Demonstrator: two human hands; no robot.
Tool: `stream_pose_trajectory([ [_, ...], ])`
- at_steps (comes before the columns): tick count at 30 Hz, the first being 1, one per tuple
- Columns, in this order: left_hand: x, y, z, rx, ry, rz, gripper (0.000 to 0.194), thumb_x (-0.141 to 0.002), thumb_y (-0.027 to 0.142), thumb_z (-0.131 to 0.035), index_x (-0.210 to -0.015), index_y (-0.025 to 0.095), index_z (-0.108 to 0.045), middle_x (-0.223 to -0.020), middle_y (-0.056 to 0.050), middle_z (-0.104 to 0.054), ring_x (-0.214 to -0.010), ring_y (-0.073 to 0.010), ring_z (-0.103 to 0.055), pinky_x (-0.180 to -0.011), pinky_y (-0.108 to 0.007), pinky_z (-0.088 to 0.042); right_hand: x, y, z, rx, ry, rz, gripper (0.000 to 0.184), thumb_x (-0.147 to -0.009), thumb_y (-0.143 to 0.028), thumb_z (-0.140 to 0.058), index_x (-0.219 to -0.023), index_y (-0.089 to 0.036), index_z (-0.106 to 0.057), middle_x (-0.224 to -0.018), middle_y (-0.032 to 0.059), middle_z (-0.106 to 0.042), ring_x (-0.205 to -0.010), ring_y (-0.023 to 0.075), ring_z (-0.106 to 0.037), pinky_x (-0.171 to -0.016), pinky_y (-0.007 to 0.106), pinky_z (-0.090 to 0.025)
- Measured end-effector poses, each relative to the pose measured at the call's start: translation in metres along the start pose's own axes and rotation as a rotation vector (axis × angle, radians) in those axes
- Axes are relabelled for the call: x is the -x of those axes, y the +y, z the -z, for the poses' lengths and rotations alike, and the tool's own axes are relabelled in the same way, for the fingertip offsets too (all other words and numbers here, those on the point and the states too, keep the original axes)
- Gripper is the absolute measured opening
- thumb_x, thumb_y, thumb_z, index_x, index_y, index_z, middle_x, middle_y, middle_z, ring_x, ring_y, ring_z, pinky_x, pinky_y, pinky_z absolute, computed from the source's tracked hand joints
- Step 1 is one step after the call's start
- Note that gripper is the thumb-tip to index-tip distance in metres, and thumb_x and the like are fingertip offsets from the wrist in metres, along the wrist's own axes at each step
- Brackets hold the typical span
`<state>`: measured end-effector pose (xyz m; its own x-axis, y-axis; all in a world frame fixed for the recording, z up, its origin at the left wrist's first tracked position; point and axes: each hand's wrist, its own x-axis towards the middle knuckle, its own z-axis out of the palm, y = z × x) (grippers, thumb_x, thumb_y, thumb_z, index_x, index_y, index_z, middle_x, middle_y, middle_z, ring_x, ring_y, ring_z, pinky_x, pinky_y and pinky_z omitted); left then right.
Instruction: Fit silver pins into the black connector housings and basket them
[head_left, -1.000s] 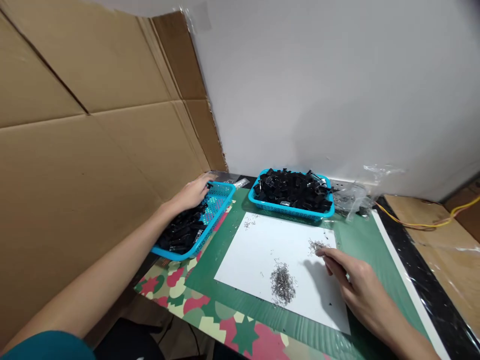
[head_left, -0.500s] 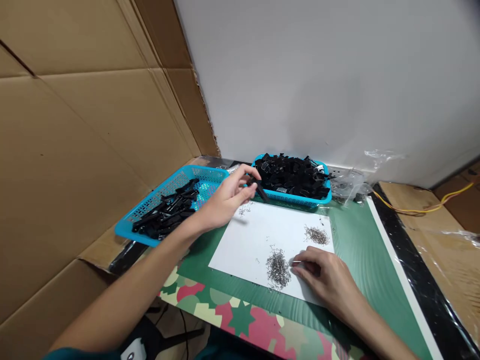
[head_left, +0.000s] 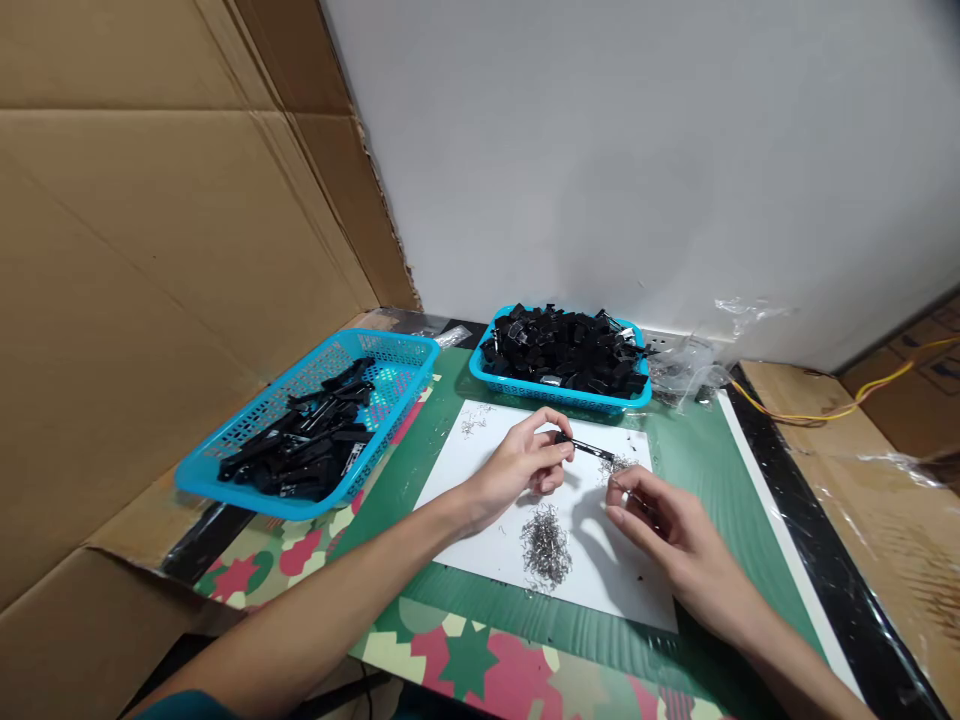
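Note:
My left hand point(head_left: 525, 460) is closed on one end of a slim black plastic piece point(head_left: 592, 449), held above the white sheet and pointing right. Thumb and forefinger of my right hand point(head_left: 660, 520) are pinched just below the piece's free end, apart from it. Whatever they grip is too small to make out. Beneath my hands, a dense pile of small bent metal wires point(head_left: 546, 548) lies on the white sheet point(head_left: 480, 545). A second wire pile point(head_left: 619, 466) is partly hidden behind the black piece and my right fingers.
At the left is a blue basket point(head_left: 390, 440) of long black pieces. Another blue basket point(head_left: 559, 392), heaped with black parts, sits at the back beside clear plastic bags point(head_left: 686, 372). Cardboard point(head_left: 187, 220) walls the left side. A few loose wires point(head_left: 474, 422) lie at the sheet's far left corner.
My left hand has brought the black piece from near the back basket down and right over the sheet. My right hand has risen from beside the front wire pile toward the piece's end.

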<state>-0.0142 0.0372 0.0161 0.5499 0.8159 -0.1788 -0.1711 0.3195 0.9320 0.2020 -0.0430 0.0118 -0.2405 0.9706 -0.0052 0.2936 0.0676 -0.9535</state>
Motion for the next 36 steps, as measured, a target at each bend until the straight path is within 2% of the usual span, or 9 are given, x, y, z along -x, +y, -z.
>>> stream_pose_trajectory([
  [4,0.004,-0.001,0.002,0.075,0.012,-0.029,0.028,-0.088,0.032,-0.078,-0.098,0.019,-0.056,-0.080,0.004,-0.051,-0.055,-0.0061,-0.053,-0.051,-0.020,-0.038,-0.001,-0.003,0.005,-0.091,0.023,-0.035,0.030,-0.101,-0.048,-0.060,-0.092,-0.020,-0.062,-0.091,0.0047,-0.066,-0.082,0.0182,-0.060,-0.071,0.028,-0.048],
  [8,0.005,-0.005,-0.002,0.047,-0.038,-0.048,0.029,-0.095,0.044,-0.069,-0.093,0.017,-0.059,-0.075,-0.001,-0.059,-0.064,-0.0128,-0.060,-0.059,-0.025,-0.048,-0.004,0.002,0.009,-0.159,0.041,-0.099,0.032,-0.096,-0.049,-0.068,-0.090,-0.019,-0.063,-0.086,0.0043,-0.067,-0.076,0.0165,-0.061,-0.066,0.026,-0.048],
  [11,0.005,-0.009,-0.005,-0.156,-0.007,-0.115,0.033,-0.099,0.049,-0.063,-0.095,0.016,-0.065,-0.074,-0.003,-0.061,-0.062,-0.0133,-0.059,-0.060,-0.026,-0.049,-0.004,0.006,0.010,-0.254,0.069,-0.161,0.033,-0.091,-0.049,-0.075,-0.094,-0.018,-0.065,-0.082,0.0040,-0.069,-0.070,0.0148,-0.061,-0.059,0.024,-0.045],
  [15,0.010,-0.009,-0.004,-0.627,0.006,-0.383,0.019,-0.102,0.032,-0.061,-0.106,0.020,-0.075,-0.109,-0.009,-0.064,-0.088,-0.0172,-0.065,-0.079,-0.031,-0.052,-0.004,0.006,0.011,-0.310,0.156,-0.167,0.036,-0.083,-0.047,-0.084,-0.096,-0.018,-0.068,-0.077,0.0045,-0.072,-0.063,0.0143,-0.061,-0.049,0.023,-0.039],
  [18,0.016,-0.009,-0.003,-0.840,-0.008,-0.492,0.024,-0.106,0.025,-0.051,-0.125,0.024,-0.065,-0.116,-0.008,-0.063,-0.102,-0.0198,-0.063,-0.091,-0.034,-0.049,-0.003,0.002,0.012,-0.227,0.179,-0.161,0.032,-0.082,-0.047,-0.084,-0.087,-0.017,-0.073,-0.078,0.0060,-0.073,-0.063,0.0148,-0.061,-0.046,0.023,-0.037],
  [22,0.021,-0.012,-0.004,-0.867,0.029,-0.466,0.027,-0.106,0.032,-0.053,-0.132,0.025,-0.051,-0.106,-0.006,-0.063,-0.092,-0.0189,-0.061,-0.084,-0.033,-0.049,-0.003,0.002,0.012,-0.182,0.177,-0.176,0.032,-0.085,-0.049,-0.081,-0.088,-0.017,-0.078,-0.076,0.0061,-0.074,-0.062,0.0148,-0.060,-0.046,0.023,-0.036],
  [27,0.020,-0.011,-0.004,-0.880,-0.037,-0.484,0.019,-0.107,0.032,-0.051,-0.121,0.023,-0.060,-0.106,-0.006,-0.060,-0.088,-0.0172,-0.059,-0.083,-0.031,-0.048,-0.003,0.007,0.011,-0.208,0.134,-0.207,0.031,-0.084,-0.048,-0.083,-0.088,-0.017,-0.080,-0.078,0.0050,-0.074,-0.060,0.0120,-0.057,-0.046,0.022,-0.035],
  [33,0.021,-0.010,-0.003,-0.933,-0.100,-0.498,0.029,-0.109,0.025,-0.042,-0.121,0.019,-0.067,-0.109,-0.009,-0.054,-0.095,-0.0180,-0.059,-0.087,-0.030,-0.049,-0.004,0.007,0.011,-0.318,0.128,-0.220,0.035,-0.082,-0.044,-0.087,-0.104,-0.019,-0.075,-0.074,0.0023,-0.073,-0.057,0.0106,-0.058,-0.048,0.021,-0.038],
  [36,0.023,-0.011,-0.005,-0.921,-0.139,-0.492,0.030,-0.108,0.025,-0.042,-0.123,0.020,-0.068,-0.111,-0.010,-0.054,-0.096,-0.0186,-0.059,-0.088,-0.031,-0.050,-0.005,0.005,0.008,-0.377,0.114,-0.220,0.037,-0.081,-0.043,-0.088,-0.104,-0.020,-0.070,-0.069,0.0013,-0.073,-0.059,0.0124,-0.062,-0.050,0.021,-0.041],
])
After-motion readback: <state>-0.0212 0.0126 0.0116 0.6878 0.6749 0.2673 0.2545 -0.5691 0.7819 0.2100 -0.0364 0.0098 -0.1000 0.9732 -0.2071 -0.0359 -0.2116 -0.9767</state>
